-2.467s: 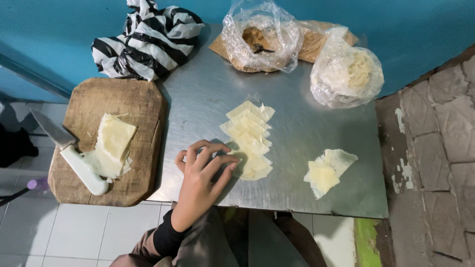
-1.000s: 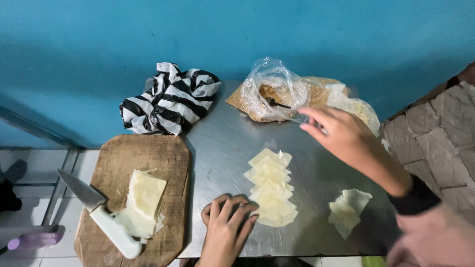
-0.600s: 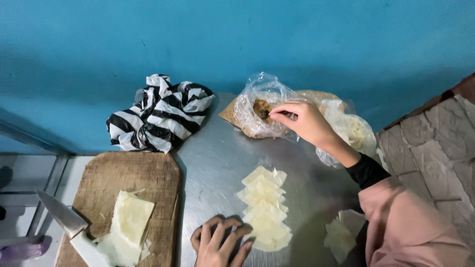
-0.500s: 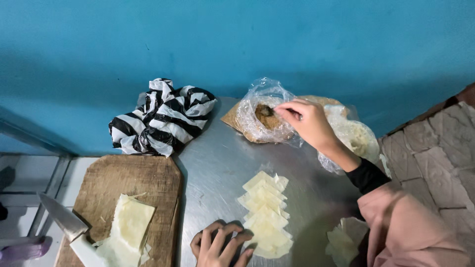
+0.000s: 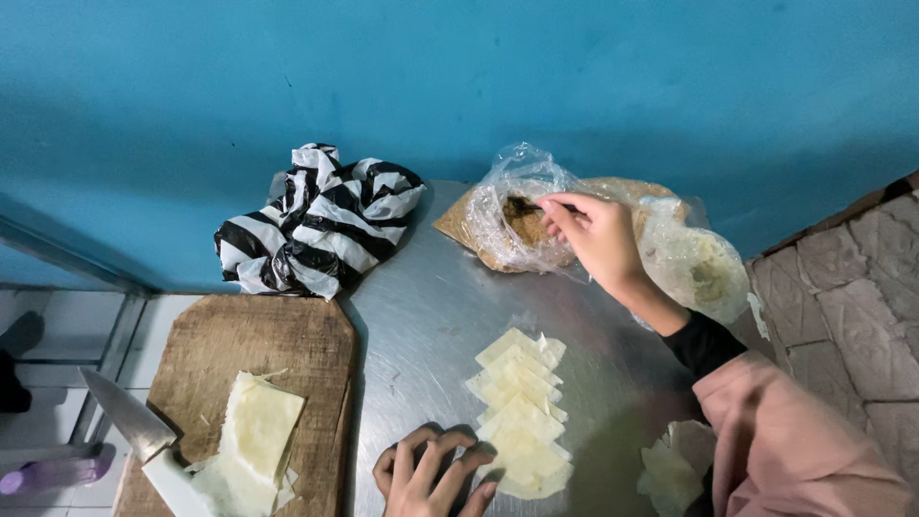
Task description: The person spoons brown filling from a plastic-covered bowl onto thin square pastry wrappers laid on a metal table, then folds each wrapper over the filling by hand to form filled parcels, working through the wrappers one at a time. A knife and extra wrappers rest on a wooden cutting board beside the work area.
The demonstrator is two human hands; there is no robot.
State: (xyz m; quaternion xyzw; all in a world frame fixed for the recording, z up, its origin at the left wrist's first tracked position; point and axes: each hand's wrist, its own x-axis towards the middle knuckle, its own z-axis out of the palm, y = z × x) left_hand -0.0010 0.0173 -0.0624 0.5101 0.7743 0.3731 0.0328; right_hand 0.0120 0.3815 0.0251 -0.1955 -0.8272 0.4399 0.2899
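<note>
Clear plastic bag (image 5: 512, 215) of brown filling sits at the far edge of the steel tabletop (image 5: 421, 316), mouth open toward the person, resting on a brown paper sheet (image 5: 459, 222). Right hand (image 5: 598, 239) reaches into it, fingertips pinched narrow around a dark utensil handle at the filling; whether any filling is lifted, cannot tell. A second clear bag (image 5: 694, 268) holding a pale mass lies just beside it, toward the far right corner.

Left hand (image 5: 431, 474) rests flat at the near edge, fingers spread, holding nothing, touching the lower end of an overlapping row of pale dough squares (image 5: 517, 421). A smaller pile of squares (image 5: 670, 469) is at the near right edge.

Wooden cutting board (image 5: 249, 383) at the near left carries a stack of dough sheets (image 5: 254, 431) and a knife (image 5: 144, 445). Striped black-and-white bag (image 5: 321, 220) crumpled at the far left.

Judgement: a small, level scoop, with the bag mouth held clear of the wrist, would avoid dragging the bag off its paper.
</note>
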